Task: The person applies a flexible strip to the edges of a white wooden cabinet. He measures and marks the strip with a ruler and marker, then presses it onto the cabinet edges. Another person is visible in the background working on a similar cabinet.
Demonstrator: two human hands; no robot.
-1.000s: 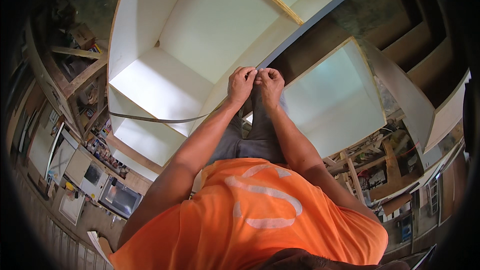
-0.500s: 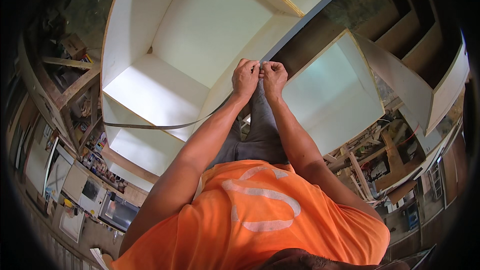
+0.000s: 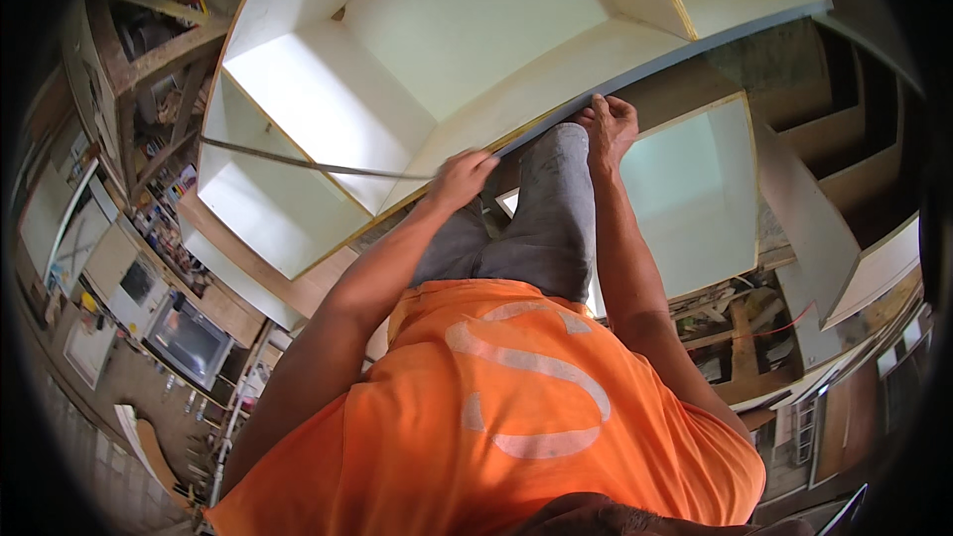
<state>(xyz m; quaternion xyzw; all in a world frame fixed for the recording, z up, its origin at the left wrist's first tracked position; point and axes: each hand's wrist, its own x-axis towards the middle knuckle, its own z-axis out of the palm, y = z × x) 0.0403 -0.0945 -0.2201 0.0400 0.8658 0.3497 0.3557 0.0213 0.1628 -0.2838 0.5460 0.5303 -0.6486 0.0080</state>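
A large white cabinet carcass [image 3: 476, 25] lies open in front of me. Grey edge banding [image 3: 685, 54] runs along its near edge. My left hand [image 3: 465, 179], slightly blurred, is closed around the loose part of the edge banding strip [image 3: 328, 167], which trails leftward across the cabinet's lower compartment. Further along, my right hand [image 3: 611, 127] has its fingers curled at the cabinet's near edge, thumb and fingertip pinching the banding there. My knee [image 3: 556, 154] in grey trousers is close under that edge, between the two hands.
A second white box [image 3: 690, 203] stands to the right, beside my right forearm. Brown shelving [image 3: 834, 139] is beyond it. Scrap wood [image 3: 745, 328] lies at the lower right, and a wooden frame [image 3: 164, 60] with clutter stands at the far left.
My hands, together before, have come apart: the left went left and down, the right moved right along the edge. My view has turned, and the trailing strip hangs straighter.
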